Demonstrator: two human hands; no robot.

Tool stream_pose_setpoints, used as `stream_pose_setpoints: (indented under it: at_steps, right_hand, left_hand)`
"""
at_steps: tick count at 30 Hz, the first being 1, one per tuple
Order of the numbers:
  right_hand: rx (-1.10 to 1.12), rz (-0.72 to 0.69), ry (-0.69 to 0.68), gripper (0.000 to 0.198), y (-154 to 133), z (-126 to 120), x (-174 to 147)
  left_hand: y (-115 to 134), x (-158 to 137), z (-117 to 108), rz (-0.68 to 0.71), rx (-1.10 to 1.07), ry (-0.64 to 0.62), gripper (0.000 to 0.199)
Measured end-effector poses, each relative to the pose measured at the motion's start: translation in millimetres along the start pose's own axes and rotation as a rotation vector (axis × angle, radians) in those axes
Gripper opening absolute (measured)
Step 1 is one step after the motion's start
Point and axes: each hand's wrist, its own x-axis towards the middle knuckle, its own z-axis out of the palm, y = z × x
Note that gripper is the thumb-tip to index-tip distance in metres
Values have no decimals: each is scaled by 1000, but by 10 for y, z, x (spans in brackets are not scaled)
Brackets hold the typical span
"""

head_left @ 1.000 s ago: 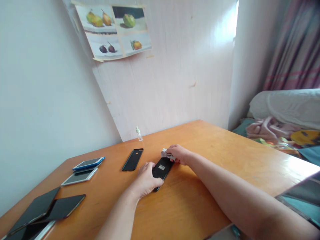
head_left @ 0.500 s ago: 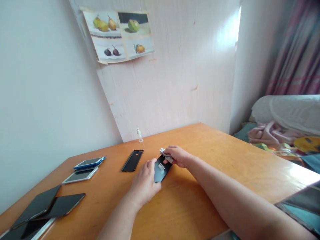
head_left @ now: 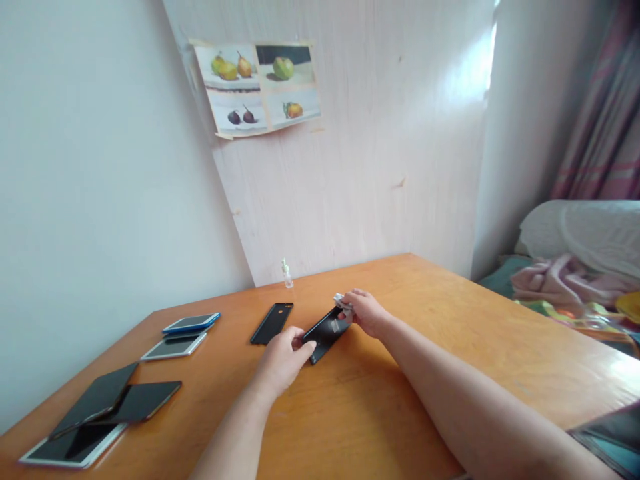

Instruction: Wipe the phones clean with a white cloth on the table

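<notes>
A dark phone is tilted over the table, its back with a small pale label facing me. Its near left end sits between the thumb and fingers of my left hand, which is closed on it. At the far right end, my right hand pinches a crumpled white tissue against the phone; some of the tissue is hidden by my fingers. Left of the phone lies an empty black phone case, inner side up.
A small clear pump bottle stands at the table's back edge. On the left are a blue-edged phone, a white tablet, dark tablets and another white tablet, partly overlapping. A board rises behind the wooden table.
The phone has turned to lie more lengthwise between my hands. My left hand has shifted from its side to its near end. The tissue stays in my right hand. The view has shifted slightly.
</notes>
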Motion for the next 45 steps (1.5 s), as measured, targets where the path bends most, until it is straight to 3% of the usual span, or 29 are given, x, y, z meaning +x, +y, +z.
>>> stream_pose_setpoints:
  at_steps: [3, 9, 11, 17, 22, 24, 31, 34, 40, 42, 45]
  right_hand:
    - [-66, -22, 57, 6, -9, -34, 18]
    - [-280, -112, 259, 14, -37, -112, 12]
    - [-331, -129, 271, 14, -55, -124, 4]
    - [-463, -155, 102, 16, -105, 83, -147]
    - [-738, -434, -147, 14, -71, 403, -427]
    - [-806, -482, -162, 15, -63, 421, -453]
    - [-900, -253, 224, 27, -188, -33, -101]
    - [-930, -284, 198, 24, -190, 37, -169]
    - [-1000, -464, -88, 23, -108, 491, -580]
    - [-1039, -424, -49, 25, -139, 437, -544]
    - [-1107, -283, 122, 29, -233, 179, -340]
  left_hand:
    - [27, -5, 11, -3, 10, -78, 27]
    - [86, -31, 93, 70, 124, -11, 28]
    - [84, -30, 101, 107, 181, 12, 29]
    - [79, -28, 99, 146, 250, 18, 25]
    - [76, -25, 104, 160, 217, 4, 20]
    - [82, -26, 103, 167, 210, 0, 18]
    - [145, -43, 79, 138, 299, -16, 21]
    - [135, -40, 81, 161, 303, -9, 21]
    - [95, -32, 94, 170, 220, -23, 18]
    - [94, -31, 92, 171, 234, -11, 19]
    - [90, -28, 91, 190, 278, 4, 19]
